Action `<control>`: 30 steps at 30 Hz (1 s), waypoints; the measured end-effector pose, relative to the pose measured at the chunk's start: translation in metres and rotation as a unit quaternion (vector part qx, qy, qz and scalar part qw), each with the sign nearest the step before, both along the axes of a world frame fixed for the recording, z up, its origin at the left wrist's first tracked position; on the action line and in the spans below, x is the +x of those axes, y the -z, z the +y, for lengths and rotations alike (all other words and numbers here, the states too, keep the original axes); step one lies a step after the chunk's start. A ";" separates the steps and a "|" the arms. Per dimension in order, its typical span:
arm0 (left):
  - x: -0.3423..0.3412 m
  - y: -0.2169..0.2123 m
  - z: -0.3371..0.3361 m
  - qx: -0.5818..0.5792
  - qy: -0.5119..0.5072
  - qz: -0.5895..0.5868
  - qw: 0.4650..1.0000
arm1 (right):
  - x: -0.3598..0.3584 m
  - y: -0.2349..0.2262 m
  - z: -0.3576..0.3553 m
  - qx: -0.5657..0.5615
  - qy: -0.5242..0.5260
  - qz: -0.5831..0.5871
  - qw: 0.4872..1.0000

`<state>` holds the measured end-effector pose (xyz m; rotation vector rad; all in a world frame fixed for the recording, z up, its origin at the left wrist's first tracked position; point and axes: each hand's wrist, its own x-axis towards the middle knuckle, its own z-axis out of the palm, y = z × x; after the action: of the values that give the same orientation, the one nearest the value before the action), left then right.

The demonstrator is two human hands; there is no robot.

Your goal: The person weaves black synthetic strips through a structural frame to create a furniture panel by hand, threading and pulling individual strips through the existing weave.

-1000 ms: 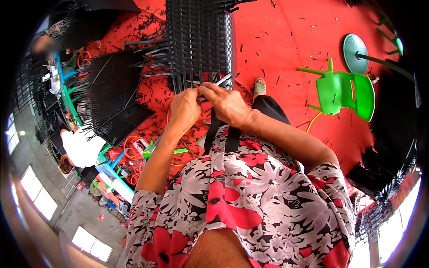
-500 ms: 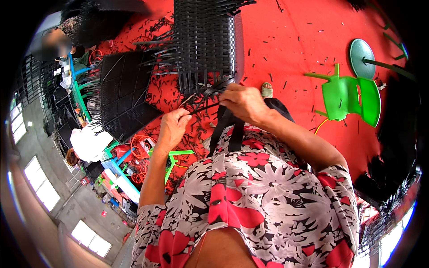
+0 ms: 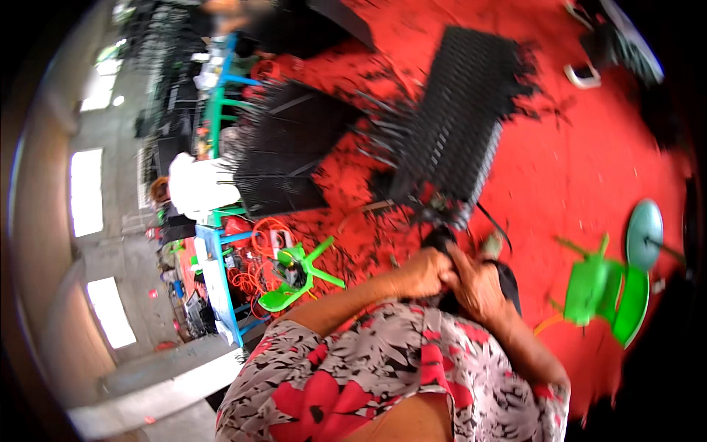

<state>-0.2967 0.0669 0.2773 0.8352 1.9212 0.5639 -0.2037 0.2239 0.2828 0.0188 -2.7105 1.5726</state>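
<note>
A long black woven panel with loose strip ends along its edges lies tilted in front of me, its lower end near my lap. Just below that end my hands meet. My left hand is closed, its knuckles up against the other hand. Bent and closed too, my right hand sits directly to its right. What lies between the fingers is hidden and smeared by motion. A dark bundle shows right above the hands. One loose black strip curves out beside the panel's lower right corner.
Left of the panel lies a flat black piece with fringed edges. Green chairs stand at left and right, a round teal stool behind the right one. Orange cords tangle near a blue-framed table. Black scraps litter the red floor.
My hands were apart with a black strip stretched between them; now they are together near my lap. The view has turned, so the panel appears further right and tilted.
</note>
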 end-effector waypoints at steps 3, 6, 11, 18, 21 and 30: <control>-0.001 -0.023 -0.002 0.001 -0.015 -0.016 1.000 | 0.017 0.013 0.011 0.004 -0.058 0.021 0.998; 0.007 -0.021 -0.010 0.020 -0.027 -0.032 0.999 | 0.020 0.018 0.009 0.042 -0.098 0.023 0.994; 0.012 0.012 0.001 0.018 -0.016 0.042 0.999 | 0.024 0.046 0.004 0.174 -0.117 -0.046 0.977; -0.022 0.021 0.023 0.241 -0.087 0.364 0.896 | 0.019 0.035 0.045 -0.034 0.108 -0.059 0.992; -0.031 0.043 0.038 0.226 -0.077 0.385 0.892 | 0.017 0.042 0.058 -0.073 0.170 -0.052 0.981; -0.030 0.080 0.045 0.162 -0.090 0.355 0.916 | -0.012 0.069 0.050 -0.068 0.269 -0.068 0.958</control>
<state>-0.3268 0.1115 0.1970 1.1967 2.6308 0.7774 -0.2162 0.2737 0.2140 -0.7816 -2.3818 1.6109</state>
